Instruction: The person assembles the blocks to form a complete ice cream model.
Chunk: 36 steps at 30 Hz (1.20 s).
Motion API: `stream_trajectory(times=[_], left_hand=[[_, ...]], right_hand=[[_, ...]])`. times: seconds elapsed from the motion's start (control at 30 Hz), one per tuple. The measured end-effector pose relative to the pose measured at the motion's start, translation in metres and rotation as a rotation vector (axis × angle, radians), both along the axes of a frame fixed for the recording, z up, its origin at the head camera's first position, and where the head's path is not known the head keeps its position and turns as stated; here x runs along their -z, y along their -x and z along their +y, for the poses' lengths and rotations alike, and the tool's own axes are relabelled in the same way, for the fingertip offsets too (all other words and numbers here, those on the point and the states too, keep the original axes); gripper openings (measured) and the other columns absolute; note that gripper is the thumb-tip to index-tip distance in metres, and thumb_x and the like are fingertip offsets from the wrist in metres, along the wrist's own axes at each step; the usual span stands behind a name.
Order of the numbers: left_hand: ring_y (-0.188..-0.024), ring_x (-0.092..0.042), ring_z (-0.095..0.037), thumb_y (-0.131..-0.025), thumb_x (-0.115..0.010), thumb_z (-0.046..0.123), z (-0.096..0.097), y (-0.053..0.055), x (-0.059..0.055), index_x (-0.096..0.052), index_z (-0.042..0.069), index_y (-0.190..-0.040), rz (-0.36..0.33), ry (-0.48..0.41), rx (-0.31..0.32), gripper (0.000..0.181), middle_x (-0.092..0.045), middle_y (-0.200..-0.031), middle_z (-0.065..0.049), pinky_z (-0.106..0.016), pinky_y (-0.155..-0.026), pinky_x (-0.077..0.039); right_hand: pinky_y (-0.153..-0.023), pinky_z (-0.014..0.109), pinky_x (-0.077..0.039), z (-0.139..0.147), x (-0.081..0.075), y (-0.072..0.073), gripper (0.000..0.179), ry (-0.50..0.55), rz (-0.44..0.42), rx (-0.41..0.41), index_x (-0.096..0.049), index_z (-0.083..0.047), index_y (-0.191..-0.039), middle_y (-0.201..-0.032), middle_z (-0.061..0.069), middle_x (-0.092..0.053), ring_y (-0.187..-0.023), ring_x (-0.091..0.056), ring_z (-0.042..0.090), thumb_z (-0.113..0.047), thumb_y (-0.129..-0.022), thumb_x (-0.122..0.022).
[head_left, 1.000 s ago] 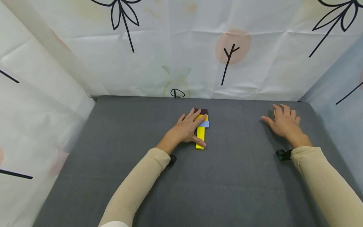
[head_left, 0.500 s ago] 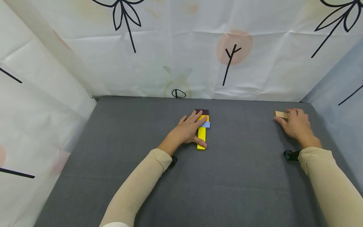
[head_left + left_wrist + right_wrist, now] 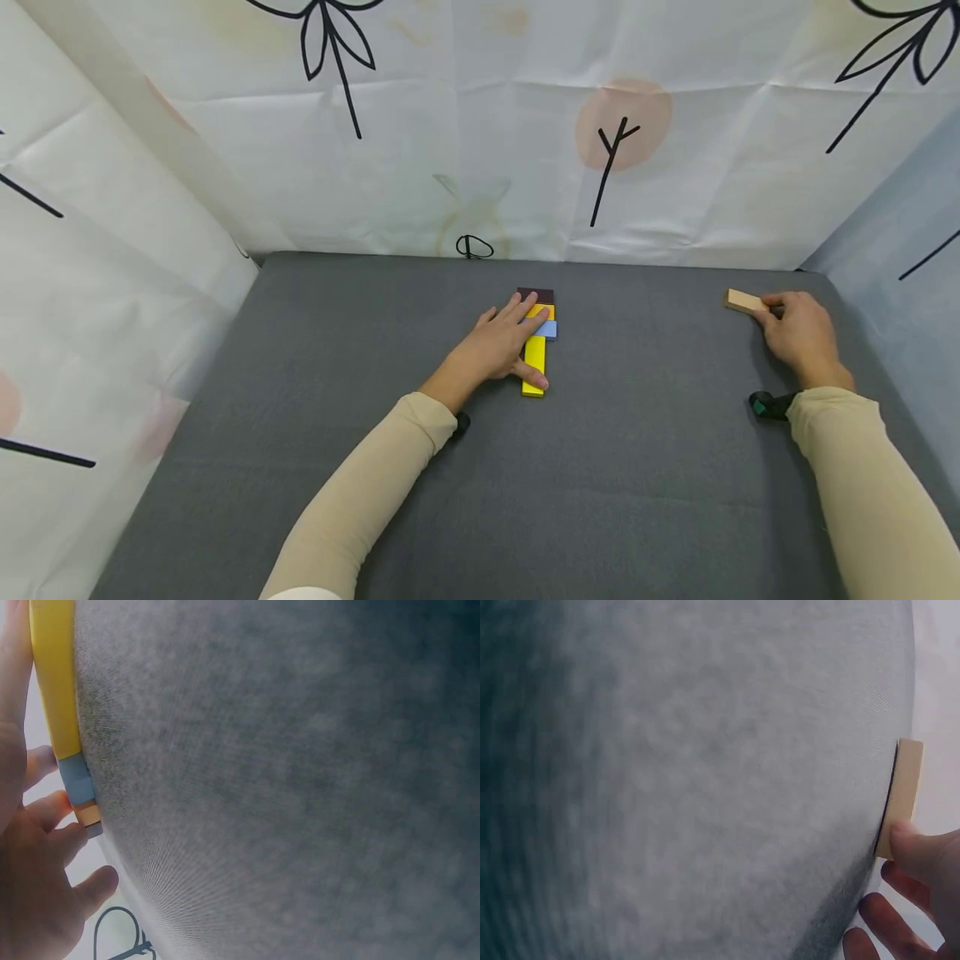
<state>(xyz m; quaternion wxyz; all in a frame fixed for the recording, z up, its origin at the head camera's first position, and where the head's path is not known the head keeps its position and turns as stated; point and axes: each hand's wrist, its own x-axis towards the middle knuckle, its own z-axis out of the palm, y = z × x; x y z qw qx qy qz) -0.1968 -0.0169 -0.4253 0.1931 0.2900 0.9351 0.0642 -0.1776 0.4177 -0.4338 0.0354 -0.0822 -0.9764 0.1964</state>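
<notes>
My left hand (image 3: 489, 343) lies spread across a row of flat blocks in the head view, fingers reaching over the upper ones and thumb by the lower end. The row has a dark brown block (image 3: 542, 296) at the far end, an orange-yellow block (image 3: 551, 312), a light blue block (image 3: 550, 329) and a long yellow block (image 3: 534, 354) lying lengthwise towards me. Part of the row is hidden under the hand. At the right, my right hand (image 3: 802, 332) pinches one end of a plain wooden block (image 3: 742, 301) between thumb and fingers; its other end points left.
A grey cloth-covered table (image 3: 630, 467) spreads under both hands. White printed fabric (image 3: 510, 142) hangs behind its far edge, with more fabric along the left and right sides. Each wrist wears a small black camera.
My right hand has moved right from over the wooden block, uncovering it, and now pinches its right end. The block has turned slightly. My left hand stays on the row.
</notes>
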Motion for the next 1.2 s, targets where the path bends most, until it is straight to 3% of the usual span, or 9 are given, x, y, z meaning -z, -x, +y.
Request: stream_trajectory(times=[0.53,0.83,1.2], left_hand=[[-0.163,0.004,-0.023,-0.076,-0.068,0.078,0.000,0.001,-0.005,-0.008,0.027,-0.166,0.008,0.021,-0.005,0.119,0.006,-0.175,0.000,-0.057,-0.128,-0.018],[-0.163,0.002,-0.024,-0.075,-0.068,0.079,-0.001,0.002,-0.005,-0.010,0.026,-0.166,0.025,0.026,-0.004,0.120,0.003,-0.175,-0.001,-0.058,-0.128,-0.020],[-0.163,0.002,-0.024,-0.076,-0.066,0.080,0.002,-0.002,-0.004,-0.009,0.026,-0.166,0.021,0.044,0.006,0.119,0.004,-0.175,-0.001,-0.058,-0.127,-0.022]], right_hand=[[-0.107,0.068,-0.031,-0.020,-0.001,0.011,0.040,0.095,0.020,0.057,-0.063,0.011,-0.122,-0.131,0.038,-0.052,-0.122,-0.046,0.056,-0.023,-0.108,-0.049],[-0.096,0.061,-0.038,-0.037,0.002,0.019,0.036,0.093,0.094,0.023,-0.065,0.008,-0.123,-0.121,0.035,-0.062,-0.105,-0.055,0.048,-0.021,-0.106,-0.054],[-0.093,0.061,-0.040,-0.059,0.008,0.022,0.036,0.123,0.057,0.012,-0.065,0.006,-0.126,-0.124,0.033,-0.057,-0.107,-0.054,0.047,-0.022,-0.107,-0.054]])
